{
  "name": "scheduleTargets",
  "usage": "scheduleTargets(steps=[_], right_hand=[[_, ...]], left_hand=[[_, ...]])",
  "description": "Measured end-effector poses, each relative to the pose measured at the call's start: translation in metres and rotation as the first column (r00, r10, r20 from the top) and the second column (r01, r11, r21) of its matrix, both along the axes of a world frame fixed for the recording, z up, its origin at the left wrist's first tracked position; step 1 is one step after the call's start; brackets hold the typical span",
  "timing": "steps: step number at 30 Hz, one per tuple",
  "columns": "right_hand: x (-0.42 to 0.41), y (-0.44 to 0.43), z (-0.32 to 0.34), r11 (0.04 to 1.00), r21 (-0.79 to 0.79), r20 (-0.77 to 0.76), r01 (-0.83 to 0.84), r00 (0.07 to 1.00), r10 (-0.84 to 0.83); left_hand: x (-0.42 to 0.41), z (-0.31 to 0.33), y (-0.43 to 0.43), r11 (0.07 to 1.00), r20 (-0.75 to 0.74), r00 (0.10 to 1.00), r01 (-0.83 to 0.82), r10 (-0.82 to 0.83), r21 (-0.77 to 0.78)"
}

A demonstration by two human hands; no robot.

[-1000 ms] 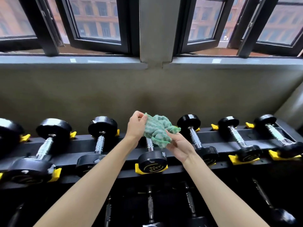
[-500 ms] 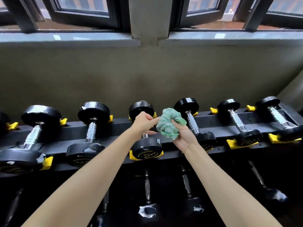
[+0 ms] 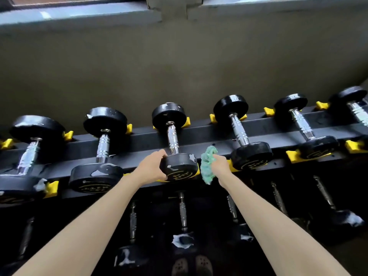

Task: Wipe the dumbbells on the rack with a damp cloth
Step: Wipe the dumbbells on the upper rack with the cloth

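Head view: our left hand [image 3: 152, 167] curls round the centre dumbbell [image 3: 180, 168] on the rack [image 3: 139, 143]; at its three o'clock our right hand [image 3: 220, 166] clutches the green cloth [image 3: 207, 166]; we should steady, then wipe

Six dumbbells [image 3: 172, 138] lie across the rack's [image 3: 199, 136] upper rail, left to right. About six more [image 3: 182, 214] show dimly on the lower rail. One green cloth [image 3: 207, 166]. Two hands: left hand [image 3: 153, 168], right hand [image 3: 221, 166]. Two shoes [image 3: 180, 265] nearest.
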State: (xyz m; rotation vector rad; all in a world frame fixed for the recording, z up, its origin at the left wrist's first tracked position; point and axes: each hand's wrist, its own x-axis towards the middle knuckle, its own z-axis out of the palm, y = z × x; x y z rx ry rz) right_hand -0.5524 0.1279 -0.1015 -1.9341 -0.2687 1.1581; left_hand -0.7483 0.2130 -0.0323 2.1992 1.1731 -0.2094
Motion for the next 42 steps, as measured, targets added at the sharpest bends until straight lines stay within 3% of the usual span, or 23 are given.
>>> scheduleTargets(steps=[5, 10, 18, 25, 29, 33, 36, 42], right_hand=[[-0.014, 0.006, 0.016, 0.99, 0.004, 0.038, -0.143, 0.989, 0.142], [-0.018, 0.012, 0.025, 0.955, -0.03, 0.024, -0.294, 0.955, 0.294], [-0.026, 0.001, 0.052, 0.98, 0.13, -0.034, -0.148, 0.987, 0.154], [-0.046, -0.002, 0.07, 0.947, 0.244, 0.121, -0.208, 0.976, 0.184], [-0.06, -0.004, 0.069, 0.93, 0.237, 0.306, -0.281, 0.93, 0.203], [-0.075, -0.004, 0.077, 0.902, 0.277, 0.386, -0.332, 0.898, 0.212], [-0.091, 0.0, 0.08, 0.834, 0.237, 0.503, -0.499, 0.797, 0.333], [-0.096, 0.005, 0.078, 0.599, -0.075, 0.756, -0.798, 0.346, 0.555]], left_hand=[[-0.002, -0.002, 0.01, 0.998, 0.03, 0.998, 0.055, -0.055, 0.013], [-0.009, -0.011, 0.008, 0.999, 0.109, 0.994, -0.029, 0.031, -0.021], [-0.009, -0.007, 0.0, 0.996, 0.15, 0.985, -0.081, 0.087, -0.045], [-0.012, -0.006, -0.005, 0.994, 0.202, 0.974, -0.089, 0.099, -0.059], [-0.022, -0.018, -0.003, 0.959, 0.286, 0.931, -0.16, 0.224, -0.232], [-0.032, -0.025, -0.001, 0.929, 0.35, 0.893, -0.165, 0.283, -0.331], [-0.032, -0.022, -0.001, 0.891, 0.373, 0.859, -0.184, 0.351, -0.415], [-0.035, -0.021, -0.001, 0.764, 0.357, 0.766, -0.257, 0.534, -0.592]])
